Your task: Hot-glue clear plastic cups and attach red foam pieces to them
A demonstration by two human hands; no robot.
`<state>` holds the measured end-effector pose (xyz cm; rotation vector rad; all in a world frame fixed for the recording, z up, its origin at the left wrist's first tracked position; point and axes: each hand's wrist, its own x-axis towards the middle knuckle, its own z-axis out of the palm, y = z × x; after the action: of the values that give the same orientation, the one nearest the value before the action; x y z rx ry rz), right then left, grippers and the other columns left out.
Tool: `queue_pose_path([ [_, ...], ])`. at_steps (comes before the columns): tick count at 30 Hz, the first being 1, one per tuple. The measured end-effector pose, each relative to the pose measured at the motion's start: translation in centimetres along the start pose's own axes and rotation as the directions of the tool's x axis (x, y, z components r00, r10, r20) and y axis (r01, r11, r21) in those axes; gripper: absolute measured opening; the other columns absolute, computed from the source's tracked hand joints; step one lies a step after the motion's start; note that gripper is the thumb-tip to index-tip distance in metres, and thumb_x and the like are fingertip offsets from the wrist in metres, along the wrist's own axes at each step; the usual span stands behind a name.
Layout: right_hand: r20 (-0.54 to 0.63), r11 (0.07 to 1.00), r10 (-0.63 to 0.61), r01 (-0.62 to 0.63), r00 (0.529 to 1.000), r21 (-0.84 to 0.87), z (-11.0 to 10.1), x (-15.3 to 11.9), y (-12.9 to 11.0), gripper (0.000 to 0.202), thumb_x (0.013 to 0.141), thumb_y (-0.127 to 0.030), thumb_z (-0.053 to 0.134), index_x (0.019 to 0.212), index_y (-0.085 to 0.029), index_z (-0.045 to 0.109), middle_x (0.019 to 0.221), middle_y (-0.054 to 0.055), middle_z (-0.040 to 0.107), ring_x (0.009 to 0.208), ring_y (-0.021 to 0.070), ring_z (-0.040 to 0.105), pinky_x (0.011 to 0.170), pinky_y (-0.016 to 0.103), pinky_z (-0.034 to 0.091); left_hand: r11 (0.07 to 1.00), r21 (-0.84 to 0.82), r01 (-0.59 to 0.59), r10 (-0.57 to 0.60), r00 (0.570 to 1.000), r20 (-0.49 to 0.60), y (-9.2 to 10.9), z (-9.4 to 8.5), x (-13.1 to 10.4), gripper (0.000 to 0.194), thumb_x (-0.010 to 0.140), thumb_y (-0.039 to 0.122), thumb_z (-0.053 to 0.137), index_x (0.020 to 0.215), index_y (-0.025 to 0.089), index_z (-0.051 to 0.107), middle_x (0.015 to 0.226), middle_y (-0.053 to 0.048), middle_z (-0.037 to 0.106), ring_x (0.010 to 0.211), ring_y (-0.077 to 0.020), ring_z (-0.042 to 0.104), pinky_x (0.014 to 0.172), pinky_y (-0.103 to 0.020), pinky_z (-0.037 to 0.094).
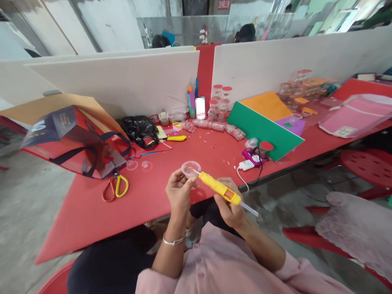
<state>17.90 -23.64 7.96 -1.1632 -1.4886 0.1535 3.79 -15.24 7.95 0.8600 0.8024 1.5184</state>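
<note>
A small clear plastic cup (191,169) is pinched in the fingers of my left hand (180,188), just above the front part of the red table. My right hand (231,206) is wrapped round a yellow hot glue gun (219,188). Its metal tip points at the cup's rim; whether it touches cannot be told. A translucent glue stick (249,208) juts from the gun's back end. Left of my hands lie two clear round plastic pieces (146,165) and scissors (115,188) with one red and one yellow handle.
The red table (101,224) carries a paper bag (73,139), a black plastic bag (139,128), a yellow-handled cutter (177,138) and rows of clear cups (211,125). A green board (266,132) leans at right near a purple power strip (252,156). Red stools (367,167) stand at right.
</note>
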Motion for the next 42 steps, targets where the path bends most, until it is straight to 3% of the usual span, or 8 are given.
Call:
queue_pose_path([
  [17, 0.022, 1.0, -0.024, 0.023, 0.999, 0.01, -0.2, 0.2, -0.5, 0.016, 0.095, -0.019, 0.056, 0.11, -0.023, 0.059, 0.1, 0.009, 0.065, 0.094, 0.0262, 0.064, 0.084, 0.045, 0.055, 0.994, 0.062, -0.093, 0.095, 0.995, -0.029, 0.7, 0.0, -0.5, 0.041, 0.063, 0.023, 0.092, 0.098, 0.016, 0.07, 0.087, -0.003, 0.076, 0.063, -0.0151, 0.071, 0.052, -0.026, 0.062],
  [25, 0.02, 0.999, 0.038, -0.039, 0.999, 0.03, -0.4, -0.3, 0.0, 0.013, 0.097, -0.021, 0.055, 0.108, -0.023, 0.061, 0.1, 0.009, 0.065, 0.095, 0.0255, 0.063, 0.087, 0.044, 0.054, 0.978, 0.105, -0.18, 0.186, 0.981, -0.049, 0.9, -0.1, -0.6, 0.045, 0.062, 0.026, 0.093, 0.101, 0.017, 0.072, 0.099, -0.007, 0.078, 0.076, -0.0194, 0.075, 0.055, -0.029, 0.065],
  [29, 0.03, 0.998, 0.004, -0.006, 1.0, 0.059, -0.3, -0.3, -0.2, 0.011, 0.096, -0.021, 0.055, 0.106, -0.023, 0.06, 0.096, 0.008, 0.065, 0.093, 0.0252, 0.063, 0.084, 0.044, 0.054, 0.979, 0.113, -0.171, 0.178, 0.983, -0.049, 0.9, -0.3, -0.5, 0.042, 0.064, 0.025, 0.092, 0.1, 0.017, 0.072, 0.103, -0.008, 0.078, 0.072, -0.0183, 0.074, 0.054, -0.028, 0.064],
  [33, -0.012, 0.999, 0.025, -0.024, 1.0, 0.032, -0.2, -0.2, -0.1, 0.012, 0.096, -0.024, 0.054, 0.106, -0.023, 0.061, 0.098, 0.009, 0.066, 0.093, 0.0258, 0.064, 0.084, 0.044, 0.055, 0.98, 0.129, -0.151, 0.158, 0.986, -0.05, 0.8, -0.4, -0.5, 0.041, 0.065, 0.026, 0.092, 0.1, 0.016, 0.072, 0.091, -0.005, 0.077, 0.065, -0.0166, 0.073, 0.053, -0.027, 0.062],
  [37, 0.032, 0.997, 0.001, -0.003, 1.0, 0.071, -0.2, -0.4, 0.0, 0.012, 0.096, -0.024, 0.056, 0.106, -0.023, 0.061, 0.097, 0.009, 0.066, 0.094, 0.026, 0.065, 0.085, 0.045, 0.056, 0.992, 0.053, -0.112, 0.112, 0.994, 0.008, 0.7, -0.5, -0.5, 0.038, 0.067, 0.026, 0.091, 0.1, 0.017, 0.074, 0.089, -0.005, 0.077, 0.067, -0.0169, 0.072, 0.053, -0.026, 0.06],
  [42, 0.006, 0.983, 0.129, -0.129, 0.992, 0.128, -0.4, -0.7, 0.6, 0.011, 0.099, -0.028, 0.053, 0.103, -0.022, 0.062, 0.101, 0.009, 0.066, 0.09, 0.024, 0.064, 0.082, 0.044, 0.056, 0.998, -0.005, -0.057, 0.057, 0.995, 0.08, 0.8, -0.7, -0.7, 0.038, 0.069, 0.028, 0.09, 0.103, 0.019, 0.076, 0.095, -0.008, 0.077, 0.074, -0.0192, 0.074, 0.054, -0.025, 0.058],
])
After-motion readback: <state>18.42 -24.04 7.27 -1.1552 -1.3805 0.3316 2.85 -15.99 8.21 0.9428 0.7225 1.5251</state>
